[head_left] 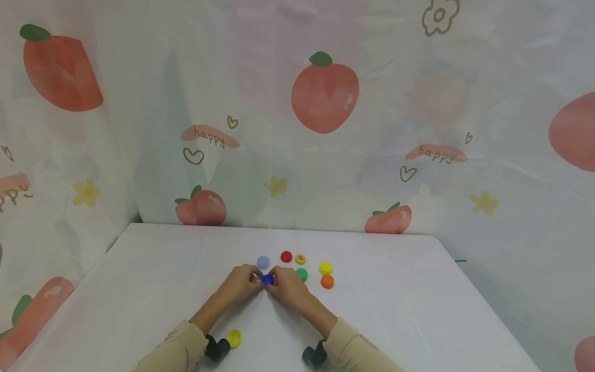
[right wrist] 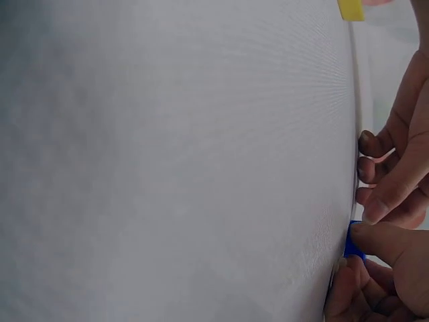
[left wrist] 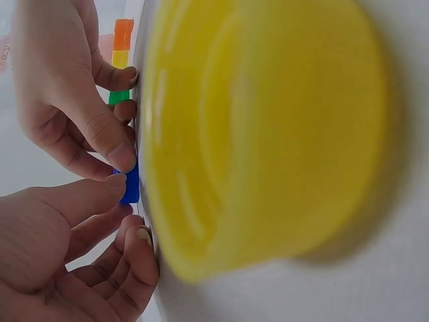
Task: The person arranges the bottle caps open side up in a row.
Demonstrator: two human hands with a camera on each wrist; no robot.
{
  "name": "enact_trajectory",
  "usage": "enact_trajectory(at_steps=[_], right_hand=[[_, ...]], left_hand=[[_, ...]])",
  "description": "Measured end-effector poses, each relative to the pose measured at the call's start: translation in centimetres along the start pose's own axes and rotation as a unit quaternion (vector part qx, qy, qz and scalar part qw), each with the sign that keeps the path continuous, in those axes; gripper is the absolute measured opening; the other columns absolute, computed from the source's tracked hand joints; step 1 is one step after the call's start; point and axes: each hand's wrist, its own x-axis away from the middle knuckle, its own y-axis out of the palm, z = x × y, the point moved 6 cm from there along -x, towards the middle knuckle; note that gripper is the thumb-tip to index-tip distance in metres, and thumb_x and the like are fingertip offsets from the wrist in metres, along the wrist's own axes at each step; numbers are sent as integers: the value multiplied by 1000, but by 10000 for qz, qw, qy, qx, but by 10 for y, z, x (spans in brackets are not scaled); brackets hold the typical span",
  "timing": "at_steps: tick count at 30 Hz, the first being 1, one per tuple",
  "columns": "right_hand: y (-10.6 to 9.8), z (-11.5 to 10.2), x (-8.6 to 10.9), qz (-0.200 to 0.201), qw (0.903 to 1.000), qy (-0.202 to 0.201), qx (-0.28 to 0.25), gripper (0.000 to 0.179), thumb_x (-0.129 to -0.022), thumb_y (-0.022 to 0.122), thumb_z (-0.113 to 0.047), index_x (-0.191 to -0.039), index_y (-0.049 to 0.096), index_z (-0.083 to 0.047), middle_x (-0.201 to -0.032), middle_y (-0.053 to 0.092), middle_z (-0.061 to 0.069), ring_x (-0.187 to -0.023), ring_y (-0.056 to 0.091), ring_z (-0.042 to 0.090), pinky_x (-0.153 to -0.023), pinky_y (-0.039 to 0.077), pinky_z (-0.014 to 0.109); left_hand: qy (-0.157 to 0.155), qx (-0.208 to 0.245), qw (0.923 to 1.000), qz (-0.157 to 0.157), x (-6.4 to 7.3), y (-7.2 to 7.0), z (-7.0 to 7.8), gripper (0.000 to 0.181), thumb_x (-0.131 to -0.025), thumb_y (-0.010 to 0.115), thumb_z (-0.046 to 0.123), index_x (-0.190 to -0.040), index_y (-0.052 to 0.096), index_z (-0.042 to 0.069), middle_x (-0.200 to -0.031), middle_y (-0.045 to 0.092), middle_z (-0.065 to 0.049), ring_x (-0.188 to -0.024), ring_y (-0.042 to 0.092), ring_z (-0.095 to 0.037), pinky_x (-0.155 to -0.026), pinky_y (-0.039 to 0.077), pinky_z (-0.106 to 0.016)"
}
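Note:
A small dark blue bottle cap (head_left: pixel 267 279) sits on the white table between my hands. From the left side, my left hand (head_left: pixel 240 283) pinches it between thumb and fingers. My right hand (head_left: pixel 287 285) pinches its opposite side. In the left wrist view the blue side of the cap (left wrist: pixel 131 189) shows between the two thumbs, low at the table surface. Fingers cover most of the cap (right wrist: pixel 351 249) in the right wrist view. Just behind the right hand lies a green cap (head_left: pixel 302 274), partly hidden by it.
Beyond the hands lie a light blue cap (head_left: pixel 263 262), a red cap (head_left: pixel 286 256) and a gold cap (head_left: pixel 300 259). To the right are a yellow cap (head_left: pixel 326 267) and an orange cap (head_left: pixel 327 281). Another yellow cap (head_left: pixel 234 339) lies beside the left wrist camera (head_left: pixel 217 349).

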Motion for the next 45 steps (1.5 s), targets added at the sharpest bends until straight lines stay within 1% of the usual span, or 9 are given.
enact_trajectory(at_steps=[10, 16, 19, 23, 25, 29, 33, 39, 45], right_hand=[[1, 0, 1, -23, 9999, -132, -70, 26, -83, 74, -15, -102, 62, -3, -65, 53, -6, -60, 52, 8, -60, 47, 15], [-1, -5, 3, 20, 9996, -282, 72, 28, -81, 76, -18, -102, 62, -5, -74, 51, -5, -65, 50, 7, -62, 46, 15], [-2, -8, 5, 31, 9994, -332, 101, 28, -81, 76, -18, -101, 61, -6, -76, 54, -5, -68, 52, 7, -65, 47, 15], [-4, -10, 9, -6, 9994, -350, -42, 28, -81, 76, -16, -101, 59, -6, -78, 60, -4, -71, 56, 6, -67, 49, 16], [-5, -11, 11, -25, 9993, -357, -126, 28, -80, 76, -15, -101, 59, -6, -79, 61, -4, -72, 57, 6, -68, 49, 16], [-8, -13, 17, -24, 9987, -392, -316, 29, -80, 76, -13, -102, 58, -7, -80, 62, -3, -72, 56, 6, -68, 49, 16], [-12, -16, 22, -4, 9967, -592, -553, 30, -80, 76, -11, -104, 59, -7, -83, 62, -3, -74, 57, 7, -69, 49, 16], [-9, -17, 28, -305, 9933, -916, -638, 32, -81, 75, -11, -110, 62, -7, -86, 64, -6, -75, 58, 2, -71, 48, 14], [-8, -17, 35, -574, 9900, -946, -872, 27, -85, 72, -17, -108, 63, -9, -85, 63, -11, -74, 57, 0, -70, 48, 14]], left_hand=[[25, 151, 9999, -9, 6, -3, 2, 18, -84, 70, 11, -99, 67, 2, -70, 55, 2, -63, 49, -12, -56, 43, -25], [54, 333, 9994, 54, 9, -5, 1, 11, -87, 67, 12, -94, 63, 4, -74, 58, 2, -66, 53, -11, -59, 46, -26], [18, 468, 9989, -46, 9, -5, 1, 12, -89, 66, 15, -95, 61, 5, -75, 58, 2, -66, 54, -11, -58, 47, -26], [-135, 791, 9964, -278, 13, -4, -1, 17, -89, 66, 18, -99, 60, 6, -75, 59, 1, -63, 55, -13, -55, 49, -26], [-138, 939, 9950, -328, 15, -4, -1, 18, -89, 67, 18, -101, 59, 6, -76, 60, 0, -62, 55, -14, -54, 50, -27], [34, 1004, 9944, -336, 20, -6, 2, 21, -88, 67, 18, -104, 61, 5, -76, 60, 0, -62, 54, -14, -54, 50, -26], [208, 941, 9947, -347, 25, -8, 7, 24, -88, 68, 19, -106, 64, 3, -75, 60, 1, -63, 54, -12, -57, 49, -24], [226, 1180, 9915, -506, 38, -11, 13, 24, -86, 70, 19, -103, 59, 6, -79, 60, 2, -67, 57, -13, -61, 51, -24], [310, 1359, 9878, -689, 46, -13, 18, 21, -87, 68, 19, -102, 57, 8, -84, 61, 1, -69, 59, -15, -61, 52, -26]])
